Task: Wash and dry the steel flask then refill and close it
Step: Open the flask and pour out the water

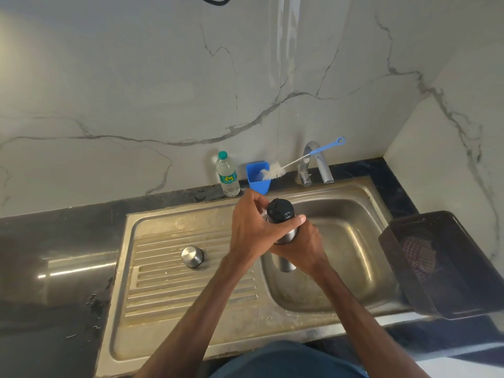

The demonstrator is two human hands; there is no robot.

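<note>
The steel flask (287,236) is upright over the sink basin (351,241), with a black stopper (281,210) in its mouth. My right hand (302,242) grips the flask body from the right, thumb across its neck. My left hand (249,222) holds the black stopper from the left with curled fingers. The flask's steel outer cap (192,256) stands on the ribbed drainboard (169,285) to the left. A water bottle (227,174) with a green cap stands on the counter by the wall.
A blue cup (259,184) behind the sink holds a white bottle brush (275,171) with a blue handle. The tap (316,165) rises at the back of the basin. A dark brown tray (447,268) with a checked cloth lies at the right.
</note>
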